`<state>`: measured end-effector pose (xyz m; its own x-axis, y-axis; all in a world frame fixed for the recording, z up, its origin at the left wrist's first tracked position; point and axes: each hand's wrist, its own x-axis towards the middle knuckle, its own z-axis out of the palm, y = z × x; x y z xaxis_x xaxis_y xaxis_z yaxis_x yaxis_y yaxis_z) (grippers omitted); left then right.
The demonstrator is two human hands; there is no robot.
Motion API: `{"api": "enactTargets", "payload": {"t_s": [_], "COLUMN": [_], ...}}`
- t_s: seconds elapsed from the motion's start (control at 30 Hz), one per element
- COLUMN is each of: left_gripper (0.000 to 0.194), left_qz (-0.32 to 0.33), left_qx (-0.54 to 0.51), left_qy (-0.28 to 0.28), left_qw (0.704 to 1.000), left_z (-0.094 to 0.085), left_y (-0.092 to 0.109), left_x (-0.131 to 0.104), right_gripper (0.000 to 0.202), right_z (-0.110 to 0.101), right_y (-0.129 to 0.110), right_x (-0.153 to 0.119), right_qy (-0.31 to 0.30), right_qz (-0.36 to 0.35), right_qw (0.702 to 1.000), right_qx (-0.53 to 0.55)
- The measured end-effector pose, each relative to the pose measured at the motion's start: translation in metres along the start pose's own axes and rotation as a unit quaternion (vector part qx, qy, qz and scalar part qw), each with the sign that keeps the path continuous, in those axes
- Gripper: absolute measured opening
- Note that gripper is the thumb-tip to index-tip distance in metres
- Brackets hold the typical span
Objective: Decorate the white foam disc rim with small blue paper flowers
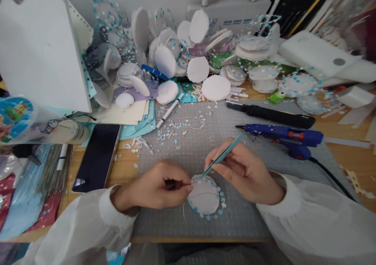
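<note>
A round white disc (203,202) rests on the grey cutting mat (164,226), ringed along its rim by small blue and white star-shaped bits. My right hand (242,171) holds teal tweezers (225,155) in a pinch, their tips touching the disc's upper edge. At the disc's left edge is my left hand (166,184), thumb and forefinger pressed together. What those fingertips hold, if anything, is too small to make out. A thin strand crosses the face of the disc.
A blue glue gun (282,135) and a black-handled cutter (273,114) lie at right. A phone (96,157) sits at left. White discs (216,87) and loose stars crowd the back. A white pen (170,110) lies on the mat's far edge.
</note>
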<state>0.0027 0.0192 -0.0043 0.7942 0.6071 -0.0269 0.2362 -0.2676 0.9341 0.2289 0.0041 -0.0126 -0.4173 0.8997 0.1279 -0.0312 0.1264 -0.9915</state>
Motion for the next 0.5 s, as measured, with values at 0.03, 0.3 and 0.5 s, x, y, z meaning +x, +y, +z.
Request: {"api": "enactTargets", "payload": {"t_s": [0.03, 0.3, 0.5], "left_gripper": [0.022, 0.023, 0.023], "left_qz": [-0.001, 0.000, -0.003], "left_qx": [0.001, -0.004, -0.015], "left_qy": [-0.001, -0.005, -0.009], "left_qw": [1.000, 1.000, 1.000], "left_z": [-0.0001, -0.0006, -0.0004], "left_y": [0.0003, 0.0013, 0.0011], "left_x": [0.0001, -0.0003, 0.0002], "right_gripper": [0.010, 0.004, 0.011], "right_z": [0.0003, -0.0015, -0.0039], "right_y": [-0.0004, -0.0011, 0.0006], "right_x": [-0.0003, 0.0039, 0.0071], "right_qy": [0.001, 0.011, 0.017], "right_qz": [0.001, 0.061, 0.109], "right_qw": [1.000, 0.998, 0.991], "right_qx": [-0.003, 0.010, 0.069]}}
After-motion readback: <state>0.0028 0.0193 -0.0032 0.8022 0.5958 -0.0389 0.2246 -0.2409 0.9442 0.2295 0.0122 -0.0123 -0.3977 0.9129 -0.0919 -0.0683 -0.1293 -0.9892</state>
